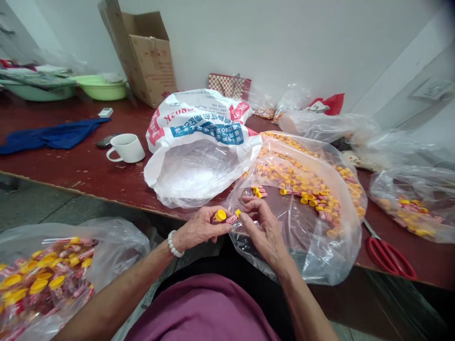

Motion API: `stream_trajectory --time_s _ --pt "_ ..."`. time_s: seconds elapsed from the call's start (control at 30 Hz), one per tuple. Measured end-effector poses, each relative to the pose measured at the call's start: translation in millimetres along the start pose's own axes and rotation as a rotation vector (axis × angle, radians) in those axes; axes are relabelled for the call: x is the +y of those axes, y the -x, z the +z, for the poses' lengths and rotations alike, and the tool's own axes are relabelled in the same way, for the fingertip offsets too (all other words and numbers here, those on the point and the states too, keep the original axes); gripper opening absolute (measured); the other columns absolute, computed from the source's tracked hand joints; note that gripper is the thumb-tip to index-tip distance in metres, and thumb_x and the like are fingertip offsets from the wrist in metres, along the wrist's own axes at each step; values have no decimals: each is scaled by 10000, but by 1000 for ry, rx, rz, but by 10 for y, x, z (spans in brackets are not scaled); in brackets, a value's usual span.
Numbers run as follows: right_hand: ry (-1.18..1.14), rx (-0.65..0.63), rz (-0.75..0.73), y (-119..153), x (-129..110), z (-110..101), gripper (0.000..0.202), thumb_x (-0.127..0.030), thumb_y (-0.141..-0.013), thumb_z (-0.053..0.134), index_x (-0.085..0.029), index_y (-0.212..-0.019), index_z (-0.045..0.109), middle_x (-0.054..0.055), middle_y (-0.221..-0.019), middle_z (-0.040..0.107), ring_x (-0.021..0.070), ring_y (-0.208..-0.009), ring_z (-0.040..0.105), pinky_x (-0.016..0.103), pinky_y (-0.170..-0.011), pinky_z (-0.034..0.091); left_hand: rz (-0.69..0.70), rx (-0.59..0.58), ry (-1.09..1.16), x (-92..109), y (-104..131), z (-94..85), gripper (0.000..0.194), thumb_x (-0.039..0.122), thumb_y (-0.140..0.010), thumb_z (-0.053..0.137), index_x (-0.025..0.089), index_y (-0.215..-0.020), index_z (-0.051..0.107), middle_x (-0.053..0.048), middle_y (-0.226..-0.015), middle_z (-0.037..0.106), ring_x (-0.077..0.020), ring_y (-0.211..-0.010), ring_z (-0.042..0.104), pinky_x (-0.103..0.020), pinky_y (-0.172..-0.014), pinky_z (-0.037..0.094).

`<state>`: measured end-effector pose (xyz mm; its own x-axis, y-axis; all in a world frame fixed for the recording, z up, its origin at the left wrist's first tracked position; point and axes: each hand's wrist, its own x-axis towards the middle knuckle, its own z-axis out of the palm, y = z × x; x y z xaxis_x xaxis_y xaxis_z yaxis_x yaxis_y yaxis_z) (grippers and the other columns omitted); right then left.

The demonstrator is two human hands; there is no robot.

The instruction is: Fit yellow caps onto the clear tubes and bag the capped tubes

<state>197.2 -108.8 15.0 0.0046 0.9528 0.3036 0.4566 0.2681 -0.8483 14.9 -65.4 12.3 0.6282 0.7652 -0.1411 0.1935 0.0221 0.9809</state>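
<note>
Red table [64, 173]; clear bag [322, 263] at its edge; left hand [198, 229] grasping yellow-capped tube [221, 216], right hand [266, 233] at second tube [232, 219], grip unclear; both tubes near bag; step seems two-handed handling, next move likely calls for light touch

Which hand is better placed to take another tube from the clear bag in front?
Probably the right hand: it is nearer the loose tubes in the clear bag, though its fingertips are at a yellow cap; the left hand is farther and holds a tube.
</note>
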Motion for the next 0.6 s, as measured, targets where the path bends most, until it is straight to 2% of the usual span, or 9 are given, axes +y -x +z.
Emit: stream_trajectory --time_s 0.1,0.17,0.3,0.47,0.6 --pt "65 -134 -80 56 26 -1 248 -375 -818 606 -221 -972 488 61 -1162 523 205 -1077 507 344 -882 432 9 50 37 -21 9 41 278 392 -762 617 149 -896 631 43 -619 418 -50 -478 317 -156 -400 253" --pt "111 -176 -140 95 43 49 418 -373 -732 699 -223 -1044 465 61 -1117 525 215 -1050 510 358 -896 427 12 87 99 -48 14 76 242 360 -755 627 138 -852 624 42 -608 442 -40 -467 293 -160 -397 214" --pt "213 -110 -213 140 80 211 651 -355 -578 811 -204 -1088 434 76 -1081 519 235 -1005 510 373 -864 439 -27 135 230 -107 11 166 245 354 -748 630 130 -843 598 27 -609 519 -37 -414 286 -185 -374 185" --pt "297 18 -174 142 130 379 587 -359 -555 796 -199 -990 436 50 -946 530 209 -858 523 347 -745 454 0 165 381 -153 -10 236 213 319 -758 631 113 -743 581 -1 -642 527 -77 -578 429 -186 -508 301" --pt "304 79 -146 164 98 493 419 -320 -599 707 -205 -894 432 6 -799 494 171 -720 493 305 -639 431 -27 167 387 -205 29 238 234 333 -775 627 112 -723 569 0 -633 525 -79 -586 429 -197 -544 322"
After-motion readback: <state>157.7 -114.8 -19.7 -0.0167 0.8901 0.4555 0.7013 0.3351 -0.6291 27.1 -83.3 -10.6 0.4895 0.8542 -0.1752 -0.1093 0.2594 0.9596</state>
